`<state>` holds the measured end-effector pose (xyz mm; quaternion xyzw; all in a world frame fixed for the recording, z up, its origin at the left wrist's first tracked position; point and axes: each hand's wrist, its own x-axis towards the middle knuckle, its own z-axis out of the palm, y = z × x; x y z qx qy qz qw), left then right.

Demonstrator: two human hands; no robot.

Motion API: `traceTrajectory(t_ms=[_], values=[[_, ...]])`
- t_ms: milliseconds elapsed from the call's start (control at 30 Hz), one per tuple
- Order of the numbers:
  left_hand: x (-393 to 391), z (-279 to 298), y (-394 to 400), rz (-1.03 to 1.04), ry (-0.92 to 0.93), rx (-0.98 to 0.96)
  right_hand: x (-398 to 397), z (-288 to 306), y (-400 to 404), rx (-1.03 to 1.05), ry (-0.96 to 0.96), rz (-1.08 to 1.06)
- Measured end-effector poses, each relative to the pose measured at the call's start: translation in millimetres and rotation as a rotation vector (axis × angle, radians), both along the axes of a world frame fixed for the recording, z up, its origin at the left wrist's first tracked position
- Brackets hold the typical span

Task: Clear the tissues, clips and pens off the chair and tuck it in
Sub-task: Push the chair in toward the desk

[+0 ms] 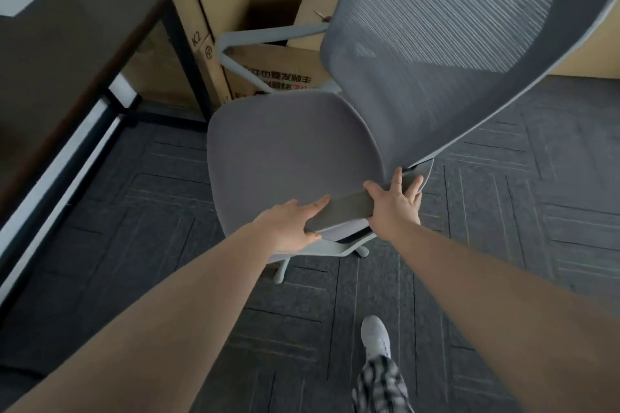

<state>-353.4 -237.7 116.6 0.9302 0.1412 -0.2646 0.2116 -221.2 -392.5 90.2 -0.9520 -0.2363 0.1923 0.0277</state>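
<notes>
A grey office chair stands in the middle of the view, its fabric seat point(288, 151) bare, with no tissues, clips or pens on it. Its mesh backrest point(443, 43) rises at the upper right. Both my hands hold the near armrest point(349, 209). My left hand point(288, 225) grips the armrest's near end, thumb underneath. My right hand point(396, 201) lies over its far end, fingers spread across the pad. The far armrest point(268, 35) shows behind the seat.
A dark desk point(67, 54) with black legs fills the left side. Cardboard boxes point(214, 10) stand behind the chair against the wall. Dark patterned carpet point(151, 198) covers the floor. My white shoe point(377, 335) and checked trouser leg are at the bottom.
</notes>
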Motion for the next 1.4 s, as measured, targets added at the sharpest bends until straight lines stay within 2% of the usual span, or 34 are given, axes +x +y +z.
traceTrajectory(t_ms=[333, 500, 667, 767, 833, 933, 1100, 1400], values=[[-151, 1, 30, -0.064, 0.012, -0.008, -162, 6, 21, -0.042, 0.055, -0.038], [-202, 3, 35, -0.032, 0.044, -0.015, -207, 16, 26, -0.020, 0.160, -0.012], [-236, 7, 30, 0.010, 0.052, 0.010, -230, 28, 11, 0.098, 0.228, 0.020], [-253, 9, 27, 0.010, 0.067, 0.056, -238, 31, -10, 0.267, 0.109, -0.069], [-263, 11, 31, 0.009, 0.083, 0.067, -234, 29, -23, 0.347, 0.093, -0.225], [-279, 11, 47, -0.011, 0.099, 0.086, -223, 24, -29, 0.441, 0.299, -0.458], [-298, 15, 81, -0.064, 0.145, 0.108, -240, 18, -3, 0.662, 0.435, -0.570], [-316, 13, 137, -0.191, 0.025, 0.125, -289, 12, 34, 0.689, 0.361, -0.721]])
